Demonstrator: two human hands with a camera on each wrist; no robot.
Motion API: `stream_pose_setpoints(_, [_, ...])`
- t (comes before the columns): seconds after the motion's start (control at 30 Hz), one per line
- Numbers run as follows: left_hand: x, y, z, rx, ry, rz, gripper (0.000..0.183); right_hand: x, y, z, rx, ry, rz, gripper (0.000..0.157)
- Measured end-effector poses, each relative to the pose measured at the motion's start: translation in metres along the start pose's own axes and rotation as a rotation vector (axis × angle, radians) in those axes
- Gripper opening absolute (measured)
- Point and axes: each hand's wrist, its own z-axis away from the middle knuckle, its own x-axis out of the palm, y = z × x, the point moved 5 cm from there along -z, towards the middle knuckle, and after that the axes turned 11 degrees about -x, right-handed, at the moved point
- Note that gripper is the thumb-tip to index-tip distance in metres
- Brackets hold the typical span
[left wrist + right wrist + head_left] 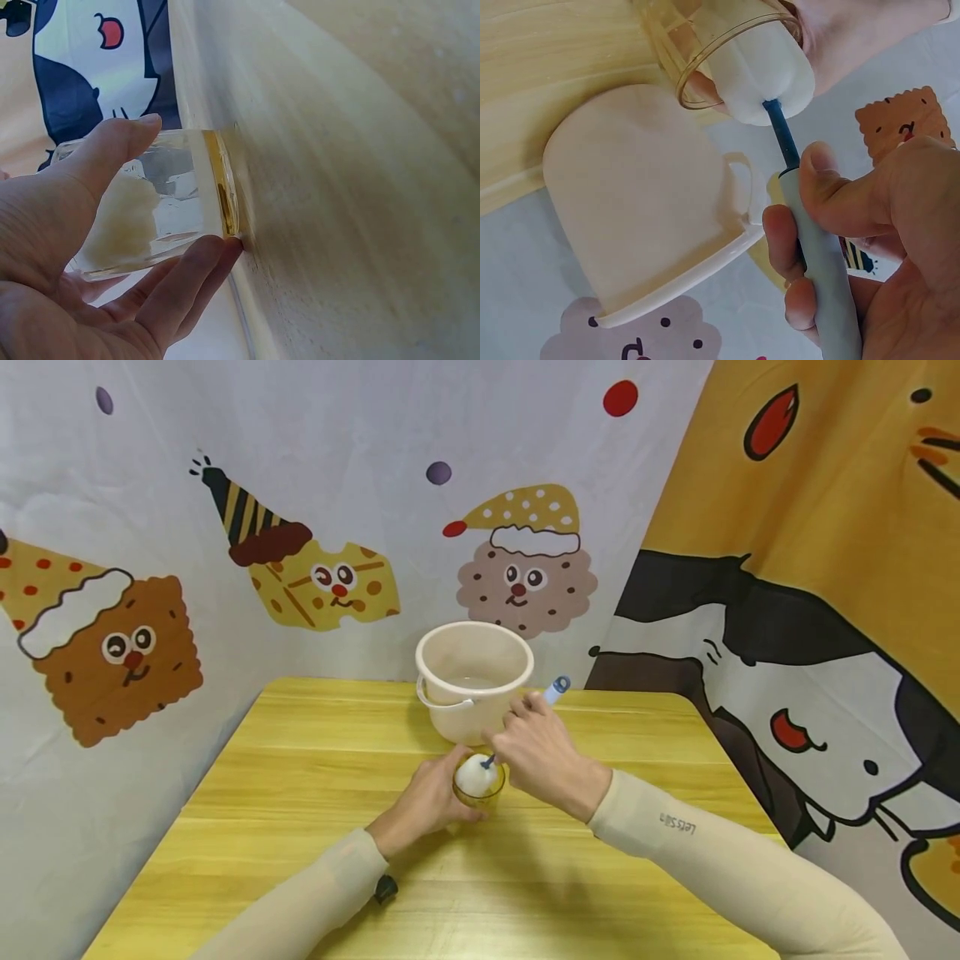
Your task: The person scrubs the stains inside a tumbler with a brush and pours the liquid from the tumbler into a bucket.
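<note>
My left hand (426,795) holds an amber-tinted clear glass (176,199) around its side, thumb on one side and fingers on the other. In the left wrist view its base is close to or on the wooden table. My right hand (542,750) grips the pale grey-blue handle of a sponge cup brush (821,259), with the thumb laid along it. The brush's white sponge head (761,71) is inside the glass, and its rounded end bulges past the rim in the right wrist view. A dark blue stem joins head and handle.
A cream bucket (475,639) with a hanging handle (442,703) stands just beyond the hands. The wooden table (300,752) ends at a printed cloth backdrop (360,435). A small dark object (386,889) shows beside the left sleeve.
</note>
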Motion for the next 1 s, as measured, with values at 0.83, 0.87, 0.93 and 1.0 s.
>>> stream_pose_setpoints(0.83, [0.002, -0.002, -0.001, 0.0, 0.009, -0.02, 0.089, 0.004, -0.01, -0.01, -0.016, -0.065, 0.175, 0.014])
stream_pose_setpoints(0.87, [0.002, -0.002, -0.001, -0.002, 0.005, -0.019, 0.09, 0.003, -0.011, -0.011, -0.017, -0.068, 0.182, 0.014])
stream_pose_setpoints(0.93, [0.002, -0.003, -0.001, -0.007, 0.001, -0.016, 0.091, 0.003, -0.012, -0.012, -0.02, -0.075, 0.19, 0.014])
stream_pose_setpoints(1.0, [0.002, -0.003, -0.001, -0.016, -0.002, -0.013, 0.091, 0.002, -0.013, -0.012, -0.025, -0.083, 0.189, 0.014])
